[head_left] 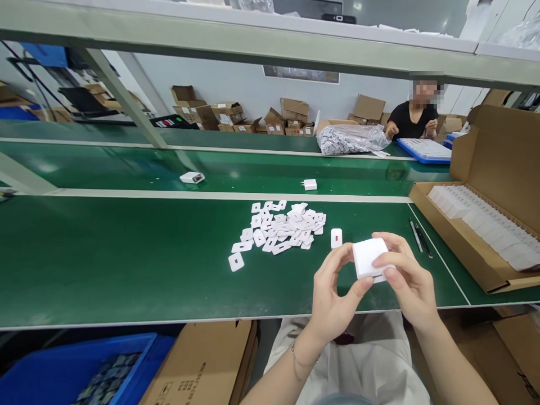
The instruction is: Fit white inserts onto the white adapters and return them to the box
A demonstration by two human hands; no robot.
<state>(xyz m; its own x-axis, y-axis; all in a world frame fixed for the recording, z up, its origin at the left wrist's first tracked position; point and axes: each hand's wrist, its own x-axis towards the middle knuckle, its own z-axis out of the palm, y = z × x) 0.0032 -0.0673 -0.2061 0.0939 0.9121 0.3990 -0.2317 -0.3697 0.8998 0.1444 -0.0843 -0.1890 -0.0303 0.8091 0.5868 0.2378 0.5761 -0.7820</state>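
A white, box-shaped plastic piece (369, 257) is held between both hands above the green table's front edge. My left hand (336, 289) grips its left side with thumb and fingers. On its right side, my right hand (409, 275) has fingers wrapped over the top and the thumb below. Just behind the hands lies a small white piece with a red slot (336, 238). To the left is a loose pile of flat white square plates (291, 225) with slots in them.
An open cardboard box (485, 275) with rows of white pieces stands at the right, tweezers (423, 241) beside it. White adapters lie on the green strip (253, 174) behind. A person (415, 119) sits across. Below left is a blue bin (76, 363).
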